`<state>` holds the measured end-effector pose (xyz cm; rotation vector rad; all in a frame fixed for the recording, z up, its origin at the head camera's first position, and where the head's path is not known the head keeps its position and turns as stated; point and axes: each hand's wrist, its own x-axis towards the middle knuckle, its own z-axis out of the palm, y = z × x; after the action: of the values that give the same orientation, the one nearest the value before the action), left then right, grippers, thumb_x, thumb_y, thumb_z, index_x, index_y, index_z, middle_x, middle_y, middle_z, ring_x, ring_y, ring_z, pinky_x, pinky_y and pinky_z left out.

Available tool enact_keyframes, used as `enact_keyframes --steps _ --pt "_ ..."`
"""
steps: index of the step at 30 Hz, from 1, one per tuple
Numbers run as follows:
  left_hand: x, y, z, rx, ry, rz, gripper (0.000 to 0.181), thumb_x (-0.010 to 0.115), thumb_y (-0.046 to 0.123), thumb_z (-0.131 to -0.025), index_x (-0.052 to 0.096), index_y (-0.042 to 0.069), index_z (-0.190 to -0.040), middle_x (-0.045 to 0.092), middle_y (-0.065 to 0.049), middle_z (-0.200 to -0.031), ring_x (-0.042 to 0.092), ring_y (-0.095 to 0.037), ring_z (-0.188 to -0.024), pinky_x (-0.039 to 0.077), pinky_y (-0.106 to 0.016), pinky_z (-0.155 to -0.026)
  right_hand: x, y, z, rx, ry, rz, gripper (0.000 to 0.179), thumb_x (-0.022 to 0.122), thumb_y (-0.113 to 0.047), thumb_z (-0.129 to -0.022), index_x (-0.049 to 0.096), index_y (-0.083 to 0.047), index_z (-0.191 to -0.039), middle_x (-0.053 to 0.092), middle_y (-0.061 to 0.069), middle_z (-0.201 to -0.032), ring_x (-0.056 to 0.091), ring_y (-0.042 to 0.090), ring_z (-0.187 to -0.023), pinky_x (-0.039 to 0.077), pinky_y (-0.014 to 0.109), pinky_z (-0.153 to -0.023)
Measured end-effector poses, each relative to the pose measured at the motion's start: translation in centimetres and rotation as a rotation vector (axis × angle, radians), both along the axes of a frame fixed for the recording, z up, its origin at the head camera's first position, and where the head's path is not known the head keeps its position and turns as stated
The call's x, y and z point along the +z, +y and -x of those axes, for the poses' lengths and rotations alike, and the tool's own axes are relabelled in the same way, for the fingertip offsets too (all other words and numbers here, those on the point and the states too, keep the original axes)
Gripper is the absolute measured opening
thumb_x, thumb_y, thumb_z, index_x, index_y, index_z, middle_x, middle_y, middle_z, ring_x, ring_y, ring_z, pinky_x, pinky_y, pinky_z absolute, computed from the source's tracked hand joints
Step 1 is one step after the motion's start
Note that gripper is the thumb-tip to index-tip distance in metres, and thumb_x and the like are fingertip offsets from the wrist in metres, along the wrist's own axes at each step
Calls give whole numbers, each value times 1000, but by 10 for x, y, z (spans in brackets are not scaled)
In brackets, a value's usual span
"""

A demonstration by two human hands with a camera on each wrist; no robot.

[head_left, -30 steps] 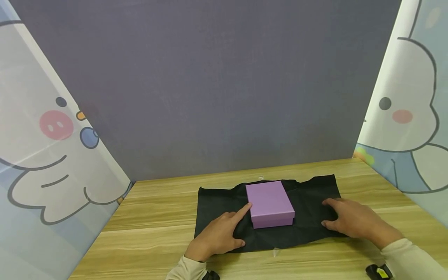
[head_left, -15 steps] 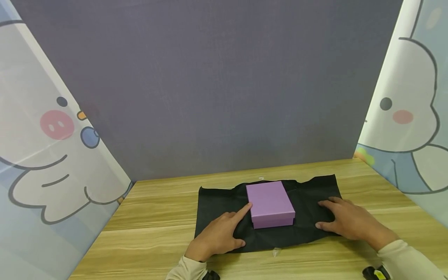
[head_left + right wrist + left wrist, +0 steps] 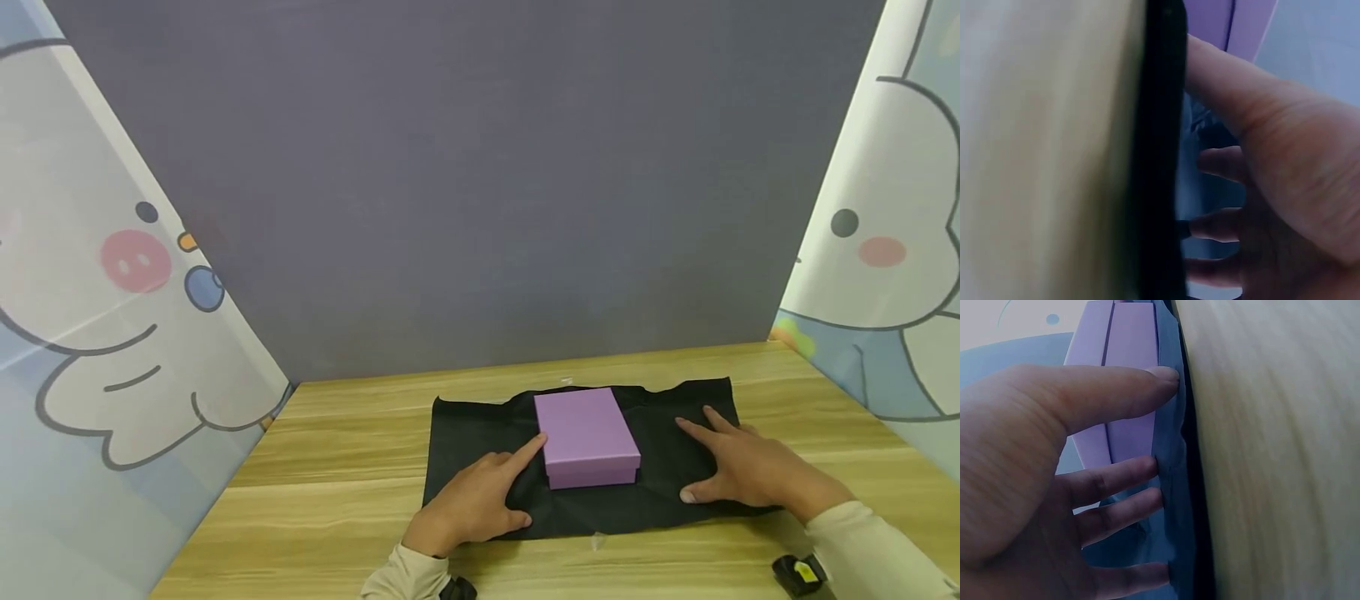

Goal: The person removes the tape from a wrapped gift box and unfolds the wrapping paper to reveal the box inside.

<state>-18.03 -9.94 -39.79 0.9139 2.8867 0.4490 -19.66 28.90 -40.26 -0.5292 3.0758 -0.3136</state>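
A lidded purple box [image 3: 587,429] sits on a black, slightly wrinkled sheet [image 3: 472,425] spread on the table. My left hand [image 3: 476,500] lies over the sheet's left part, its index fingertip at the box's left edge and its thumb stretched toward the near edge. In the left wrist view, the left fingers [image 3: 1116,478] are extended, with fingertips against the sheet and the box behind them. On the right part of the sheet my right hand [image 3: 753,471] rests with fingers and thumb spread, apart from the box. The right wrist view shows its fingers [image 3: 1219,225] on the dark sheet.
The wood-grain table [image 3: 337,467] extends around the sheet. A grey panel [image 3: 480,192] stands along the back, with cartoon-printed panels on the left [image 3: 82,350] and right [image 3: 877,292]. A small clear scrap [image 3: 597,542] lies at the sheet's near edge.
My right hand has moved slightly left over the sheet and its fingers have spread wider. The sheet's near right corner shows farther out beneath that wrist. My left hand keeps its place by the box.
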Motion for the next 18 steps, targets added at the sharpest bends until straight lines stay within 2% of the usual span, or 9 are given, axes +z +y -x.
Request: enact_keyframes --steps 5,8,13,18 --pt "0 2 1 -13 10 1 106 82 30 -85 8 44 -160 57 -6 -140 53 -26 -128 49 -45 -98 6 1 6 25 -56 -9 112 75 -74 -67 44 -8 -151 19 48 -148 39 75 -112 46 72 -73" --pt "0 2 1 -17 16 1 106 83 30 -85 8 44 -160 57 -6 -140 53 -26 -128 49 -44 -98 11 -3 10 4 -94 -22 112 78 -73 -65 46 -8 -150 19 50 -146 32 79 -112 42 76 -77" --pt "-1 3 2 -13 13 3 106 83 31 -85 9 45 -160 57 -5 -140 53 -26 -128 49 -44 -98 16 -12 19 -42 -151 -62 115 79 -74 -62 47 -6 -149 27 50 -143 23 81 -116 35 82 -83" --pt "-1 3 1 -10 2 1 107 83 31 -85 8 46 -159 56 -5 -141 52 -26 -129 49 -45 -98 19 -17 23 -63 -176 -75 114 82 -71 -62 49 -1 -146 35 47 -140 24 80 -119 32 83 -86"
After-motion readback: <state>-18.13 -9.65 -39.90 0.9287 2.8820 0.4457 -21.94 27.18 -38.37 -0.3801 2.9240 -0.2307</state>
